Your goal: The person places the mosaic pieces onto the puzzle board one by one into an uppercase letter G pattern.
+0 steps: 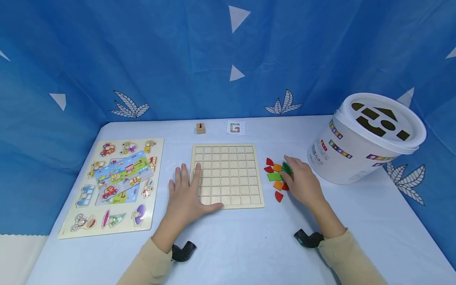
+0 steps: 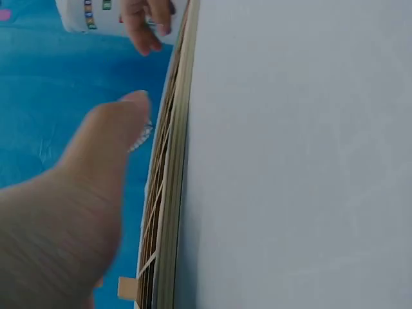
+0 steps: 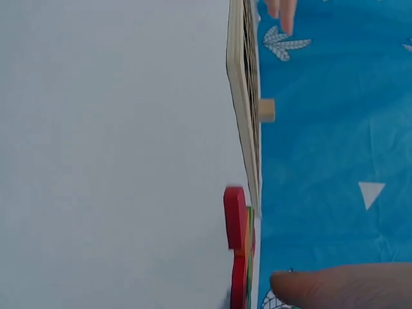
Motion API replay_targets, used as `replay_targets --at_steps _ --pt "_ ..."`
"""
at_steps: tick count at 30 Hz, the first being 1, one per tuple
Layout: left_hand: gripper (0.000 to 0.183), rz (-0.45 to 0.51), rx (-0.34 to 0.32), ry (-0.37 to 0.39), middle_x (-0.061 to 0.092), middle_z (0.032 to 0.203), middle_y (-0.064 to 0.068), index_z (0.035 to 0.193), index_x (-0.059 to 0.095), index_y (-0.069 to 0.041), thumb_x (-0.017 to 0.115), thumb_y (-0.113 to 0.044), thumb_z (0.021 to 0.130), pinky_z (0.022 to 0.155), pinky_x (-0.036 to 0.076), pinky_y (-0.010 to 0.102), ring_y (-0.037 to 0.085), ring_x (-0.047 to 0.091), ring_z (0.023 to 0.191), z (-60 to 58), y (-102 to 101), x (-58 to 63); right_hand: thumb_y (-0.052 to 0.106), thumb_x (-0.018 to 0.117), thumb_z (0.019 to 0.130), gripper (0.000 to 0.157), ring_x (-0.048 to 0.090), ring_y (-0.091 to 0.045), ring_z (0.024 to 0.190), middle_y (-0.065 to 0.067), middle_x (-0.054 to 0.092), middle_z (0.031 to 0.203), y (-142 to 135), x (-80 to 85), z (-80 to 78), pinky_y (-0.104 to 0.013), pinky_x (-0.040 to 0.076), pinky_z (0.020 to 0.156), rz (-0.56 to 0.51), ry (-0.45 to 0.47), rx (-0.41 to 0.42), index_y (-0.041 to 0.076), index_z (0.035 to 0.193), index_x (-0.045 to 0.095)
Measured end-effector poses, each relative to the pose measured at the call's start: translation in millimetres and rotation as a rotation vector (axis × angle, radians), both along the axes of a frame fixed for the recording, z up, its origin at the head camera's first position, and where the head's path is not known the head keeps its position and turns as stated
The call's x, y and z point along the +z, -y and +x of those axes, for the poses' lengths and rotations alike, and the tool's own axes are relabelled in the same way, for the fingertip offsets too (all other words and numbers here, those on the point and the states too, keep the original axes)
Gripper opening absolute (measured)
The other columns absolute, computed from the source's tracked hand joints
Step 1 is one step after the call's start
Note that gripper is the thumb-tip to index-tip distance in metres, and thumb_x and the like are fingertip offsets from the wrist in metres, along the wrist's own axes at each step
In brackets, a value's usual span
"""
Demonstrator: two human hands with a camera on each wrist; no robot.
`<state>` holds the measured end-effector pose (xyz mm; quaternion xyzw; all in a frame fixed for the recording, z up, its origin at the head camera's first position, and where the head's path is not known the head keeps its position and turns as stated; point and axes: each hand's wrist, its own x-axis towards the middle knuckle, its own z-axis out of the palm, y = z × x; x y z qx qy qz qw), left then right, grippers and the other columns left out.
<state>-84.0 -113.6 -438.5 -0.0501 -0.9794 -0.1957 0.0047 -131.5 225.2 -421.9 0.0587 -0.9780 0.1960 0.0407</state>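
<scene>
A wooden grid board (image 1: 228,176) of square cells lies flat on the table. My left hand (image 1: 185,202) is spread over its left edge, fingers straight, with the thumb along the near edge. To the board's right is a small pile of coloured pieces: light green squares (image 1: 274,177), orange squares (image 1: 278,185), red rounded wedges (image 1: 279,196) and dark green pieces (image 1: 285,168). My right hand (image 1: 303,183) reaches over the pile's right side, thumb and forefinger apart around the dark green pieces. Edge-on in the right wrist view, a red piece (image 3: 235,219) shows near the thumb.
A white bucket (image 1: 331,158) with a shape-sorter lid stands at the right. At the left lies a vehicle puzzle board (image 1: 142,219) with picture cards (image 1: 124,174) on it. Behind the grid board are a wooden cube (image 1: 200,128) and a small pattern card (image 1: 236,128).
</scene>
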Motion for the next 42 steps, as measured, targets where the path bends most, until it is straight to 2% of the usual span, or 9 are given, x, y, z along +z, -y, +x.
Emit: replay_targets --at_steps 4,15,22,30,35,39,42 --pt "0.144 0.032 -0.009 0.035 0.001 0.163 0.031 0.160 0.009 -0.010 0.074 -0.083 0.056 0.121 0.006 0.066 0.048 -0.004 0.152 0.4 4 -7.7 0.012 0.067 0.094 0.050 0.057 -0.043 0.121 -0.024 0.058 0.135 -6 -1.3 -7.5 -0.057 0.052 0.096 0.008 -0.026 0.004 0.000 0.140 0.053" --pt "0.145 0.045 -0.032 0.041 0.005 0.166 0.024 0.158 0.011 0.001 0.066 -0.089 0.059 0.125 0.008 0.056 0.038 -0.001 0.155 -3.4 5 -22.2 0.015 0.069 0.093 0.032 0.059 -0.039 0.103 -0.023 0.066 0.115 -7 -7.5 -21.2 -0.054 0.056 0.088 0.024 -0.031 -0.032 0.000 0.121 0.069" --pt "0.146 0.063 -0.025 0.024 0.005 0.166 0.021 0.158 0.009 0.003 0.065 -0.089 0.059 0.125 0.009 0.054 0.035 -0.001 0.156 -4.4 5 -26.2 0.011 0.069 0.092 0.026 0.056 -0.034 0.100 -0.020 0.066 0.110 -8 -7.7 -25.0 -0.053 0.054 0.091 -0.086 0.023 -0.047 0.003 0.117 0.065" --pt "0.144 0.072 -0.019 0.012 0.005 0.167 0.020 0.158 0.010 0.002 0.065 -0.089 0.060 0.125 0.009 0.053 0.034 -0.001 0.156 -5.0 5 -27.8 0.010 0.070 0.092 0.019 0.051 -0.031 0.097 -0.016 0.066 0.100 -8 -6.3 -31.1 -0.049 0.054 0.088 -0.134 0.018 -0.038 0.006 0.110 0.065" --pt "0.144 0.076 -0.017 0.006 0.006 0.167 0.020 0.158 0.011 0.002 0.066 -0.088 0.060 0.125 0.010 0.054 0.034 0.000 0.156 -4.9 4 -27.3 0.014 0.069 0.094 0.020 0.053 -0.028 0.090 -0.013 0.065 0.100 0 1.4 -37.5 -0.041 0.054 0.075 -0.131 0.022 -0.055 0.010 0.112 0.064" --pt "0.143 0.084 -0.017 0.009 0.006 0.167 0.020 0.158 0.010 0.002 0.066 -0.088 0.060 0.125 0.010 0.053 0.034 0.000 0.156 -5.0 3 -27.4 0.018 0.067 0.095 0.021 0.054 -0.025 0.082 -0.010 0.066 0.101 11 7.1 -45.8 -0.033 0.052 0.067 -0.132 0.056 -0.031 0.013 0.115 0.063" --pt "0.144 0.074 -0.025 0.010 0.005 0.167 0.020 0.158 0.011 0.002 0.065 -0.088 0.060 0.125 0.010 0.053 0.033 0.000 0.156 -4.6 3 -27.4 0.019 0.066 0.096 0.021 0.055 -0.024 0.081 -0.008 0.065 0.101 21 10.3 -52.5 -0.031 0.052 0.067 -0.158 0.087 -0.004 0.015 0.116 0.062"
